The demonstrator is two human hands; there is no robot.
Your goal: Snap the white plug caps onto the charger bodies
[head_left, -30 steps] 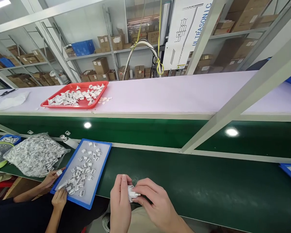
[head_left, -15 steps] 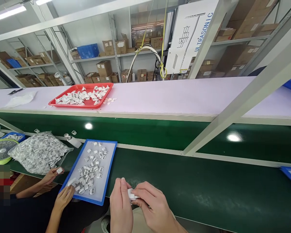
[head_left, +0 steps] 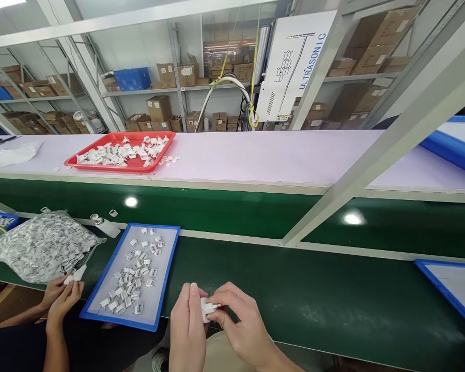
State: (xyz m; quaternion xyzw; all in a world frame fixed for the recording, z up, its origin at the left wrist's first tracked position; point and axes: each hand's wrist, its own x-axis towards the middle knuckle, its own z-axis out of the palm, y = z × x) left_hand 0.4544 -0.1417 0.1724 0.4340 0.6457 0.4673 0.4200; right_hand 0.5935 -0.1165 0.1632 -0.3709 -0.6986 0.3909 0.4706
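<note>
A small white plug adapter [head_left: 206,309] is between my hands, above the near edge of the green bench. My left hand [head_left: 188,325] is closed round its left side, fingers together and pointing up. My right hand [head_left: 242,325] pinches the side where the pins show, thumb below and forefinger above. Left of my hands, a blue-rimmed tray [head_left: 169,268] holds many similar white adapter pieces [head_left: 129,279], lying loosely in its left and middle parts.
At left, a co-worker's hands [head_left: 64,297] hold a white piece [head_left: 76,275] beside a clear bag of white parts [head_left: 42,248]. A white bottle [head_left: 106,226] stands behind. A red tray [head_left: 135,168] sits on the raised shelf. A slanting post [head_left: 344,181] crosses at right, near another blue-rimmed tray [head_left: 442,289].
My view has turned slightly right, so the bench things sit further left. The co-worker's hands have come together, away from the tray. My hands still hold the adapter, with its pins now showing more.
</note>
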